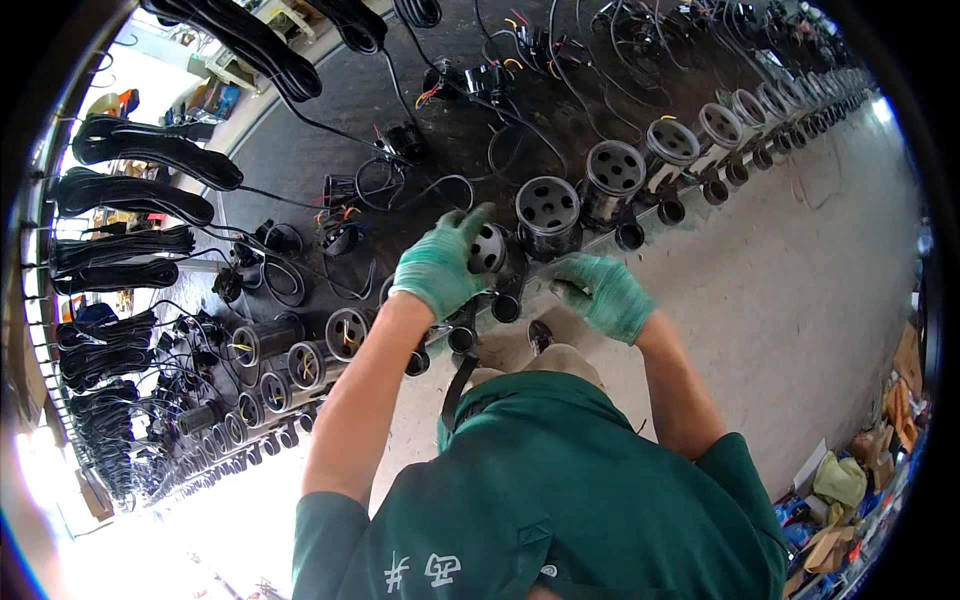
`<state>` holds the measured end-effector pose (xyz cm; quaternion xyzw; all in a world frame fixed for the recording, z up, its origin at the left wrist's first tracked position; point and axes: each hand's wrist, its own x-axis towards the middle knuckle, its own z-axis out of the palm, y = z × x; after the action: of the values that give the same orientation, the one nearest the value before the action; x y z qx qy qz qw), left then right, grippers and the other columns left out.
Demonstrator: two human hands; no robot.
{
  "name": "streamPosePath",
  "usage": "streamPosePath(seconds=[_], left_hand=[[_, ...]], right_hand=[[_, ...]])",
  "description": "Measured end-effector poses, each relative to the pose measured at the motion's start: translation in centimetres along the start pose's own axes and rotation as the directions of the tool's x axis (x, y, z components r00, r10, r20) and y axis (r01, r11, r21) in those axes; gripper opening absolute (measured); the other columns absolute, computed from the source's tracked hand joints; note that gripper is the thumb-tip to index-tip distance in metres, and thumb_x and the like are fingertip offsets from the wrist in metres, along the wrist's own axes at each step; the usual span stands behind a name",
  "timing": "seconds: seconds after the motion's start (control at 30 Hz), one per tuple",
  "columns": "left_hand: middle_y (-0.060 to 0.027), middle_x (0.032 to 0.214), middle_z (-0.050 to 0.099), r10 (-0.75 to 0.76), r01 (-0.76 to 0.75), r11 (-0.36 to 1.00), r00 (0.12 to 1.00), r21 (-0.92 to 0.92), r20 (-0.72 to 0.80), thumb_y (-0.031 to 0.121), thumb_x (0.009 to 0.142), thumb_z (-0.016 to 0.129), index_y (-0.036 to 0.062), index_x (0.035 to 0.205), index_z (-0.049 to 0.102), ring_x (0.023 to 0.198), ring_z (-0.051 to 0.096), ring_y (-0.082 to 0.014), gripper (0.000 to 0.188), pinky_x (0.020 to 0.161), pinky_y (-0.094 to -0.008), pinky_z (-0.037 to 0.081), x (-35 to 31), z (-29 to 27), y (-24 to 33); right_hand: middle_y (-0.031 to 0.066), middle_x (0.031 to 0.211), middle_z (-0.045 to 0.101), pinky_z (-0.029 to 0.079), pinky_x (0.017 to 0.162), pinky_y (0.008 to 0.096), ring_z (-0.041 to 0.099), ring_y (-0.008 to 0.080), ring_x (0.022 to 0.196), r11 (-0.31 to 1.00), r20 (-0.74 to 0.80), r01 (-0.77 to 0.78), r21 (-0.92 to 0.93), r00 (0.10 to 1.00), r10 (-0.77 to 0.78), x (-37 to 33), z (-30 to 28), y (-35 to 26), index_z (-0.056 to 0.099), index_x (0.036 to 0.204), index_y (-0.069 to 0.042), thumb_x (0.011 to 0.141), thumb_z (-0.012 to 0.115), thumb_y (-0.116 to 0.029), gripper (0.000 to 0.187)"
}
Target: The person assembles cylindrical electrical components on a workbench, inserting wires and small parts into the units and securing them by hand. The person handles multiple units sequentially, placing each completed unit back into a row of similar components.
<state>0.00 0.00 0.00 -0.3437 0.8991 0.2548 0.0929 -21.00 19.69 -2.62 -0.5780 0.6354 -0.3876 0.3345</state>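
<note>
My left hand (440,264), in a green knitted glove, grips the rim of a dark cylindrical housing (488,248) with round holes in its end face. A short black side pipe (506,308) points from that row toward me. To the right of this housing is my right hand (605,297), gloved the same way, its thumb and fingers drawn together; whatever they hold, if anything, is too small to make out. Just beyond my hands stands another holed housing (549,215), with a similar housing (614,178) to its right.
Several more housings continue along the bench edge on both sides. Black cable coils (150,150) hang at the left, their leads running across the dark bench top (330,110). Wired motor parts (405,142) lie on it. Boxes and bags (840,480) are piled at lower right.
</note>
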Motion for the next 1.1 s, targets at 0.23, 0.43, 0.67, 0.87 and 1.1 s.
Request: streamPosePath(seconds=[0.23,0.43,0.67,0.87,1.1], left_hand=[[-0.0141,0.134,0.065,-0.15,-0.257,0.237,0.943,-0.937,-0.296,0.009,0.095,0.072,0.0134,0.168,0.024,0.118,0.068,-0.02,0.087,0.097,-0.0339,0.058,-3.2,-2.0,-4.9],[-0.0146,0.128,0.069,-0.173,-0.231,0.163,0.95,-0.959,-0.259,0.011,0.099,0.071,0.0145,0.17,0.02,0.111,0.07,-0.0196,0.087,0.092,-0.0348,0.062,-4.7,-1.5,-6.8],[-0.0105,0.134,0.068,-0.178,-0.305,0.066,0.933,-0.95,-0.312,0.015,0.1,0.069,0.0134,0.167,0.03,0.113,0.07,-0.0207,0.078,0.095,-0.0367,0.061,-5.3,0.2,-6.6],[-0.0109,0.133,0.064,-0.144,-0.316,-0.037,0.941,-0.948,-0.308,0.017,0.101,0.069,0.011,0.168,0.024,0.117,0.067,-0.0192,0.081,0.097,-0.0335,0.058,-7.4,0.0,-5.9],[-0.0164,0.133,0.06,-0.141,-0.374,0.607,0.818,-0.701,-0.558,0.013,0.067,0.096,0.0069,0.165,0.03,0.122,0.064,-0.0295,0.118,0.102,-0.043,0.058,-8.0,1.3,-3.8]], right_hand=[[0.0163,0.115,0.074,0.059,0.084,0.0441,0.072,0.0383,0.099,0.994,-0.05,0.017,-0.11,0.998,-0.023,0.2,3.2,1.2,0.076,0.118,-0.006,0.095,0.071,-0.009,0.023],[0.0149,0.109,0.072,0.058,0.089,0.0444,0.071,0.0377,0.102,0.959,-0.079,-0.13,-0.252,0.99,0.113,3.4,5.7,-1.5,0.076,0.121,-0.009,0.098,0.071,-0.017,0.025],[0.0148,0.142,0.061,0.056,0.102,0.0466,0.065,0.0376,0.121,0.771,-0.067,0.024,-0.637,0.994,-0.086,8.7,4.1,-3.6,0.065,0.14,-0.013,0.096,0.07,-0.014,0.045],[0.0118,0.147,0.059,0.05,0.111,0.0481,0.055,0.037,0.136,0.586,0.408,0.383,-0.714,0.908,-0.096,11.8,2.3,-5.3,0.067,0.137,-0.014,0.089,0.077,-0.018,0.049],[0.006,0.113,0.067,0.056,0.093,0.0449,0.064,0.0319,0.116,0.367,0.585,0.529,-0.765,0.81,0.05,15.7,4.3,-6.2,0.075,0.114,-0.014,0.09,0.077,-0.026,0.027]])
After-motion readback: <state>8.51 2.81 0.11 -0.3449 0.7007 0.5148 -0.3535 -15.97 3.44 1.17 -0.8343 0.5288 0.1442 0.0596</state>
